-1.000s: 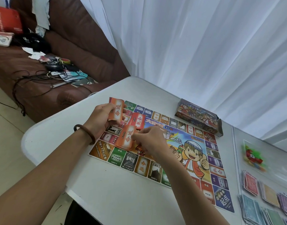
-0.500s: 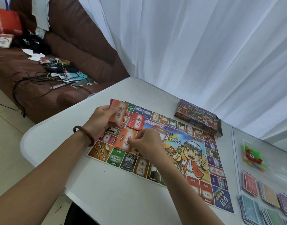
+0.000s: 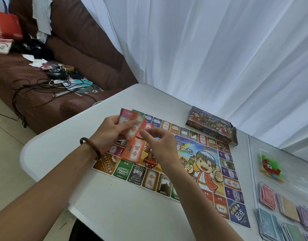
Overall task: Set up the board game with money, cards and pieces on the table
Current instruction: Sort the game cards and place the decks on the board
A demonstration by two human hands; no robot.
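Your right hand [image 3: 160,146] has come up off the orange card pile [image 3: 133,152] it was touching half a second ago. It now hovers just above the game board [image 3: 207,171], its fingers [image 3: 145,136] loosely spread and holding nothing, the index finger reaching toward the cards in your other hand. Your left hand [image 3: 111,132] has barely shifted; it grips a small fan of orange cards [image 3: 132,126] over the far left corner of the board, thumb on top and the other fingers curled beneath, with a brown bracelet [image 3: 88,145] on that wrist. The orange card pile lies on the left part of the board, just nearer to you than the held fan, and a red card pile [image 3: 147,128] sits just beyond it, partly hidden by your right index finger. The board lies flat on the white tabletop [image 3: 115,206]. Beside its far right corner the game box [image 3: 210,126] lies on its side with an end flap standing open. Farther right, past a seam in the tabletop, a clear bag of playing pieces [image 3: 269,166] shows red and green shapes, too blurred to tell apart. Nearer to you on that side lie the stacks of play money [image 3: 289,207] in red, yellow, purple, teal and green. A brown sofa [image 3: 36,101] strewn with cables stands at the far left, and a white curtain [image 3: 202,58] hangs beyond the tabletop.
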